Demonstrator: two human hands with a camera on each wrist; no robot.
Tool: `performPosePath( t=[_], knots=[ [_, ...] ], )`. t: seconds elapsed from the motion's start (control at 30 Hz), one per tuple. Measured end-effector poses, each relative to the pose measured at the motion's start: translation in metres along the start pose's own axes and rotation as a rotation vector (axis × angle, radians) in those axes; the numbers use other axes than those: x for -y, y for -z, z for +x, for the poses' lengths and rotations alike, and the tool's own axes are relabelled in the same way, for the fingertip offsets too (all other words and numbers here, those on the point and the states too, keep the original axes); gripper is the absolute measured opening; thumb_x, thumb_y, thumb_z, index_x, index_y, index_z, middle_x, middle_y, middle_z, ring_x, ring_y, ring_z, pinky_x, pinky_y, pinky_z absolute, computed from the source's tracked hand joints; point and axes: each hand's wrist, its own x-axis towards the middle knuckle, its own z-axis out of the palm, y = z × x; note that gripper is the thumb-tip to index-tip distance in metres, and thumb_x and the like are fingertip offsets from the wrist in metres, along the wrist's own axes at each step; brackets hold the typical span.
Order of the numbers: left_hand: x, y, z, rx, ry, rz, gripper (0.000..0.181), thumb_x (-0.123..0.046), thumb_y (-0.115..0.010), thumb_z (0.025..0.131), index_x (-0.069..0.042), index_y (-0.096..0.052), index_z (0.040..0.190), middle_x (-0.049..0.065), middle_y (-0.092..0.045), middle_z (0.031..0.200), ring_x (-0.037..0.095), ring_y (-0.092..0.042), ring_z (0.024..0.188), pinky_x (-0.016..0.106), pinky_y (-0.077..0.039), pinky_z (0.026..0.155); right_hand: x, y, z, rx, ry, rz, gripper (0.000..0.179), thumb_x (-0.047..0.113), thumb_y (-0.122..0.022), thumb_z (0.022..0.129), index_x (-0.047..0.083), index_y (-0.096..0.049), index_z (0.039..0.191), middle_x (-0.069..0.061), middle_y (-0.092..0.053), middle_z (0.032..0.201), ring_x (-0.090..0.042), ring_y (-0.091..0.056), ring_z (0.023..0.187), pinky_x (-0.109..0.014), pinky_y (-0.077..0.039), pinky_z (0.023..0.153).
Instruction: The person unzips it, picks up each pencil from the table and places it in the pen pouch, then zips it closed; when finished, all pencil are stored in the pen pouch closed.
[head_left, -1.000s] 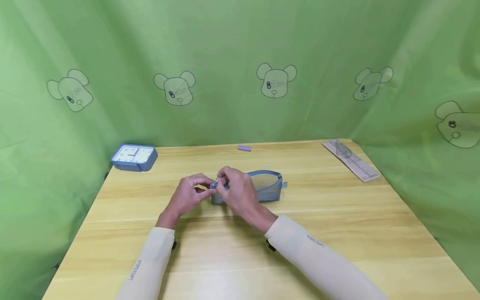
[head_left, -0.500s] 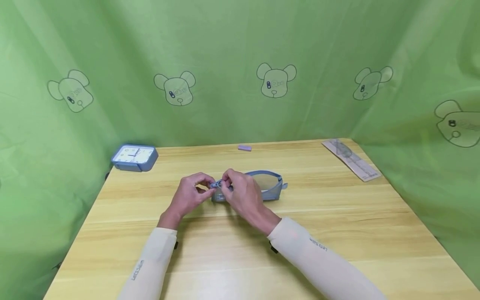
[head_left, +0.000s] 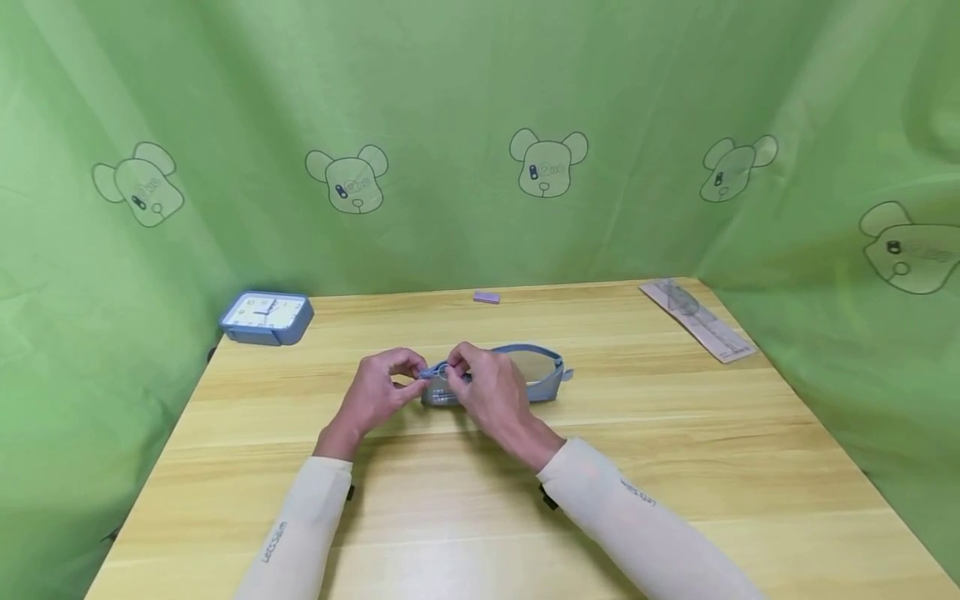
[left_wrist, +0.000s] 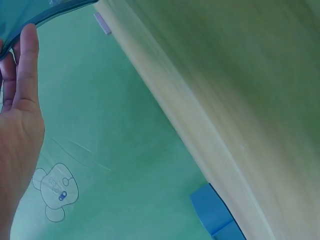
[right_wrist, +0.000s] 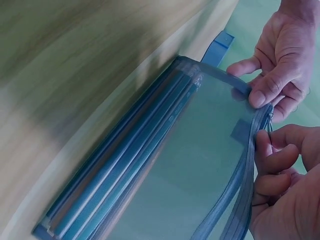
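A blue see-through mesh pencil case (head_left: 546,389) stands on the table, its zipper gaping at the right part. Several long pens or pencils (right_wrist: 122,162) lie along its bottom in the right wrist view. My left hand (head_left: 377,390) pinches the case's left top corner, at the zipper's end, between thumb and fingers. Close beside it, my right hand (head_left: 491,393) pinches the ring-shaped zipper pull (head_left: 442,371) with thumb and forefinger, its other fingers curled. In the left wrist view the left hand (left_wrist: 24,107) reaches up to the case's edge (left_wrist: 60,10).
A blue alarm clock (head_left: 267,317) sits at the table's back left corner. A small purple eraser (head_left: 487,297) lies at the back edge. Clear rulers on a pinkish sheet (head_left: 697,319) lie at the back right. A green curtain (head_left: 450,75) surrounds the table.
My right hand has shifted slightly right along the case, and the zipper pull ring now shows between the hands. The left hand keeps its pinch on the corner.
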Motion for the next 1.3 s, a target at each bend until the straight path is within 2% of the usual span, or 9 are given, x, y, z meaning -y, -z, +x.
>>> performPosePath(
  t=[0.2, 0.37, 0.5, 0.63, 0.8, 1.03, 1.1, 1.3],
  knots=[
    [0.003, 0.002, -0.001, -0.014, 0.034, -0.005, 0.014, -0.003, -0.083, 0.091, -0.009, -0.077, 0.102, 0.01, -0.08, 0.107, 0.027, -0.077, 0.102, 0.031, -0.067, 0.085, -0.007, 0.007, -0.003, -0.027, -0.006, -0.036, 0.005, 0.012, -0.08, 0.096, 0.009, -0.078, 0.099, -0.006, -0.081, 0.09, -0.004, -0.053, 0.053, -0.015, -0.035, 0.041],
    [0.003, 0.002, 0.0, -0.022, 0.037, -0.015, 0.014, -0.003, -0.084, 0.091, -0.008, -0.076, 0.101, 0.01, -0.08, 0.105, 0.026, -0.076, 0.101, 0.03, -0.067, 0.086, -0.019, 0.014, -0.009, -0.107, 0.044, -0.102, 0.005, 0.013, -0.081, 0.095, 0.008, -0.079, 0.097, -0.005, -0.081, 0.086, -0.003, -0.045, 0.049, -0.015, -0.029, 0.041],
    [0.002, 0.002, -0.001, -0.038, 0.028, -0.014, 0.013, -0.001, -0.084, 0.09, -0.006, -0.076, 0.099, 0.011, -0.079, 0.102, 0.026, -0.075, 0.099, 0.043, -0.067, 0.091, -0.03, 0.02, -0.014, -0.156, 0.061, -0.137, 0.006, 0.014, -0.082, 0.094, 0.008, -0.08, 0.095, -0.006, -0.082, 0.085, -0.003, -0.046, 0.048, -0.015, -0.027, 0.041],
    [0.002, 0.001, -0.001, -0.049, 0.01, -0.005, 0.012, -0.002, -0.084, 0.09, -0.007, -0.076, 0.099, 0.011, -0.08, 0.101, 0.027, -0.076, 0.098, 0.054, -0.064, 0.095, -0.04, 0.029, -0.018, -0.18, 0.037, -0.145, 0.008, 0.015, -0.085, 0.093, 0.009, -0.08, 0.094, -0.007, -0.082, 0.086, -0.009, -0.061, 0.053, -0.016, -0.031, 0.041],
    [0.001, 0.0, -0.001, -0.063, 0.016, 0.015, 0.012, -0.003, -0.084, 0.091, -0.007, -0.076, 0.098, 0.01, -0.08, 0.099, 0.028, -0.076, 0.098, 0.052, -0.065, 0.095, -0.052, 0.039, -0.021, -0.185, -0.008, -0.146, 0.008, 0.016, -0.084, 0.094, 0.009, -0.081, 0.095, -0.008, -0.083, 0.087, -0.016, -0.071, 0.06, -0.019, -0.036, 0.042],
    [0.0, 0.001, -0.003, -0.072, 0.033, 0.02, 0.012, -0.003, -0.084, 0.091, -0.007, -0.076, 0.099, 0.011, -0.08, 0.099, 0.029, -0.077, 0.099, 0.051, -0.065, 0.095, -0.068, 0.047, -0.026, -0.209, -0.031, -0.116, 0.01, 0.013, -0.083, 0.093, 0.005, -0.079, 0.097, -0.012, -0.082, 0.089, -0.023, -0.077, 0.068, -0.024, -0.051, 0.048],
    [0.0, 0.001, -0.003, -0.075, 0.039, 0.021, 0.011, -0.004, -0.084, 0.091, -0.007, -0.076, 0.099, 0.01, -0.08, 0.099, 0.028, -0.077, 0.099, 0.05, -0.065, 0.095, -0.073, 0.05, -0.028, -0.217, -0.038, -0.118, 0.009, 0.012, -0.084, 0.093, 0.005, -0.079, 0.097, -0.013, -0.082, 0.089, -0.022, -0.076, 0.065, -0.024, -0.049, 0.046],
    [0.001, 0.003, -0.002, -0.071, 0.041, 0.02, 0.01, -0.004, -0.083, 0.092, -0.007, -0.076, 0.099, 0.01, -0.08, 0.099, 0.028, -0.076, 0.099, 0.05, -0.064, 0.097, -0.087, 0.061, -0.029, -0.23, -0.029, -0.099, 0.008, 0.008, -0.083, 0.093, 0.003, -0.078, 0.096, -0.014, -0.082, 0.087, -0.013, -0.057, 0.049, -0.021, -0.033, 0.04]
  ],
)
